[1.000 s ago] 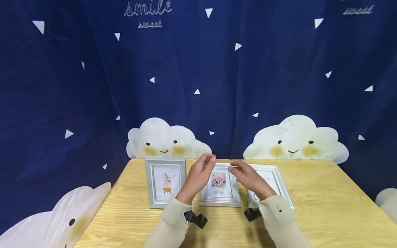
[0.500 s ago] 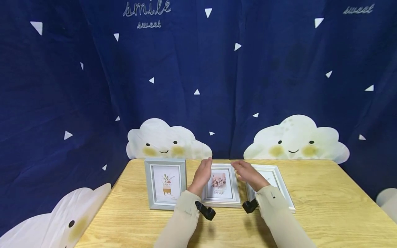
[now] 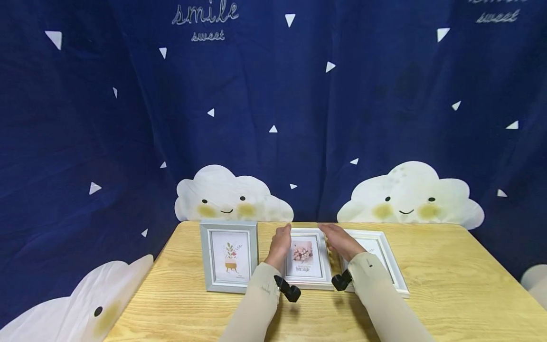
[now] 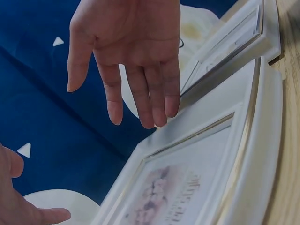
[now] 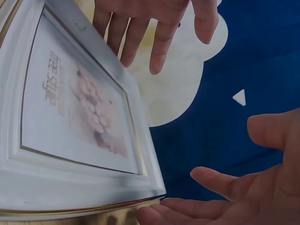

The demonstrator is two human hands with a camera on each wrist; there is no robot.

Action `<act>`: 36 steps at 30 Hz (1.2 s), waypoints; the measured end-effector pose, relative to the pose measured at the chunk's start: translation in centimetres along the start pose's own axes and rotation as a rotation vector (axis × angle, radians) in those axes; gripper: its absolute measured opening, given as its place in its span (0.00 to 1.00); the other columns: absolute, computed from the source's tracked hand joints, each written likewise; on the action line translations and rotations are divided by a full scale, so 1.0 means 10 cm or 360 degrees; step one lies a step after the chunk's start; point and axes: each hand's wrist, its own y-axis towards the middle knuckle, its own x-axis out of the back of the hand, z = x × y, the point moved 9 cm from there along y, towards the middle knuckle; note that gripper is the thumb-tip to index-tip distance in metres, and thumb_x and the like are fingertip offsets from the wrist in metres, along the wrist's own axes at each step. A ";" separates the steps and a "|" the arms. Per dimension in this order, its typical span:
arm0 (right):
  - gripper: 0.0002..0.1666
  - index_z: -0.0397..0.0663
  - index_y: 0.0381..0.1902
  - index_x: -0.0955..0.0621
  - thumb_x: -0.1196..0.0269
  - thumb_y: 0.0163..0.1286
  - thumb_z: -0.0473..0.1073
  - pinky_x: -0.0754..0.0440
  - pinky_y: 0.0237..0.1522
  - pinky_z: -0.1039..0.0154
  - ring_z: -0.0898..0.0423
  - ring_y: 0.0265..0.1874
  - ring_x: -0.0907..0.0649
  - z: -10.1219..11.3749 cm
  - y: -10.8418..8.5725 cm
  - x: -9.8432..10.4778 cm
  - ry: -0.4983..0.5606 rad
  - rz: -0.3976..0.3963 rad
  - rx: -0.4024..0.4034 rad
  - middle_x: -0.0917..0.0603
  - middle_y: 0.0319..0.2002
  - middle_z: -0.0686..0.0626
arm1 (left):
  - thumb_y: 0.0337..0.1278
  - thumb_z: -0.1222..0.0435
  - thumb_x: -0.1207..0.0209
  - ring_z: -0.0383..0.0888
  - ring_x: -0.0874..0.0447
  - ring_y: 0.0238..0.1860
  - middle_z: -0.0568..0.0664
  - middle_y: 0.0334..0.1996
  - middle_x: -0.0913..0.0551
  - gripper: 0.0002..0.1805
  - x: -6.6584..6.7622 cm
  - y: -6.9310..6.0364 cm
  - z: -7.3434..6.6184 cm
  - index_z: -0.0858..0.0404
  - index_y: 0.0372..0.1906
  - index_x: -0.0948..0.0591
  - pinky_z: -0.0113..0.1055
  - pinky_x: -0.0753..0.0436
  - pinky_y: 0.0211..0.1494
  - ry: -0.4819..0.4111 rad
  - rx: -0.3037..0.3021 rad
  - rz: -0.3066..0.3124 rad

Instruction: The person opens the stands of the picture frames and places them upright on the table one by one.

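A silver-white picture frame (image 3: 304,261) with a pink flower print and the words "free style" lies in the middle of the wooden table. Along its left side my left hand (image 3: 279,248) hovers with fingers extended and holds nothing. My right hand (image 3: 340,241) is over the gap between this frame and the white frame (image 3: 397,278) to the right, fingers straight and nothing in them. The wrist views show both palms facing each other across the flower frame (image 5: 89,108); whether fingertips touch its edges I cannot tell.
A grey-blue frame (image 3: 204,256) with a potted plant picture stands at the left, close to my left forearm. Behind the wooden table (image 3: 448,285) hangs a dark blue curtain (image 3: 273,95) with clouds and white triangles. Small black cameras (image 3: 292,292) sit on the wrists.
My left hand has shifted right and a little down, and its curled fingers have straightened. The right hand's fingers have also straightened, with slight movement. The frames stay in place.
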 end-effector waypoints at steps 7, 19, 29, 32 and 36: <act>0.36 0.33 0.67 0.41 0.54 0.76 0.58 0.35 0.31 0.62 0.59 0.17 0.43 -0.10 0.07 0.01 -0.0011 -0.0007 -0.0027 0.44 0.16 0.57 | 0.71 0.49 0.64 0.66 0.37 0.66 0.67 0.64 0.32 0.33 -0.08 0.04 0.09 0.70 0.66 0.33 0.57 0.39 0.67 -0.0105 0.0097 0.0047; 0.33 0.34 0.63 0.37 0.53 0.76 0.57 0.31 0.31 0.64 0.59 0.20 0.35 -0.08 0.09 0.06 0.0064 -0.0062 -0.0004 0.36 0.21 0.54 | 0.70 0.47 0.62 0.63 0.37 0.66 0.65 0.65 0.32 0.33 -0.06 -0.01 0.06 0.67 0.67 0.33 0.56 0.40 0.68 -0.0234 0.0081 0.0043; 0.42 0.36 0.69 0.40 0.52 0.73 0.64 0.31 0.60 0.42 0.36 0.62 0.30 0.16 -0.20 0.10 0.0038 -0.0065 0.0099 0.34 0.64 0.31 | 0.69 0.51 0.57 0.65 0.32 0.61 0.70 0.61 0.31 0.29 0.18 -0.19 -0.21 0.66 0.64 0.30 0.57 0.34 0.63 -0.0124 -0.0122 -0.0129; 0.41 0.37 0.69 0.40 0.52 0.73 0.64 0.32 0.61 0.42 0.36 0.62 0.30 0.27 -0.30 0.14 0.0046 -0.0088 0.0155 0.33 0.64 0.32 | 0.69 0.50 0.57 0.65 0.32 0.62 0.70 0.61 0.32 0.30 0.24 -0.27 -0.31 0.66 0.65 0.31 0.57 0.34 0.63 -0.0115 -0.0186 -0.0126; 0.39 0.38 0.69 0.39 0.52 0.74 0.62 0.30 0.60 0.43 0.37 0.61 0.29 0.39 -0.41 0.19 0.0052 -0.0132 0.0220 0.32 0.63 0.32 | 0.69 0.48 0.58 0.66 0.34 0.63 0.70 0.64 0.35 0.33 0.31 -0.37 -0.43 0.65 0.69 0.37 0.59 0.35 0.63 -0.0136 -0.0215 -0.0073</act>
